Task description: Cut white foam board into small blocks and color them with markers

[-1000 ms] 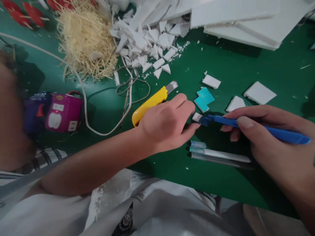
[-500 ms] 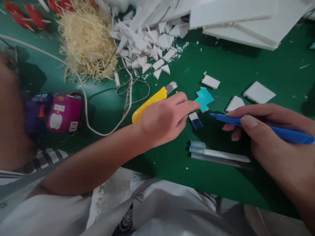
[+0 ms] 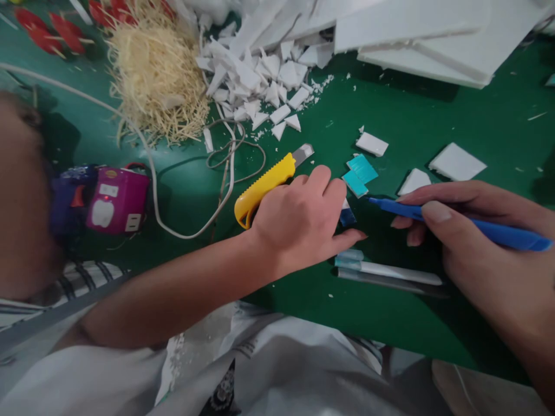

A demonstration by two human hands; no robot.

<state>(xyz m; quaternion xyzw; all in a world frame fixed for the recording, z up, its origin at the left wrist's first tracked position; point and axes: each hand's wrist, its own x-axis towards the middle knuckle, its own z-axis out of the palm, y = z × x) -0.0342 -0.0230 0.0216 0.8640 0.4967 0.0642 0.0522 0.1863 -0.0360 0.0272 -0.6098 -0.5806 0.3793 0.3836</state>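
Observation:
My left hand [image 3: 303, 216] is over the table, thumb spread away from curled fingers, with nothing seen in its grasp. Beside its fingers lies a small foam piece with a dark blue part [image 3: 347, 216], partly hidden by them. Two turquoise foam pieces [image 3: 362, 169] lie just beyond the fingertips. In my right hand [image 3: 472, 231] is a blue marker [image 3: 503, 234], its tip pointing left, near the turquoise pieces. Below lie a capped white marker [image 3: 394, 271] and a dark one [image 3: 385, 281]. The yellow cutter [image 3: 266, 188] lies behind my left hand, blade out.
White foam scraps [image 3: 255, 75] and pale straw [image 3: 160, 86] lie at the back left, with foam boards [image 3: 416, 34] at the back right. A white cable [image 3: 151, 190] curves near a pink device [image 3: 118, 200]. Another person's arm [image 3: 26, 202] is at the left edge.
My left index finger has come off the turquoise pieces. The hand has shifted lower, its thumb now spread out, and it partly covers the dark blue piece. My right hand still holds the blue marker.

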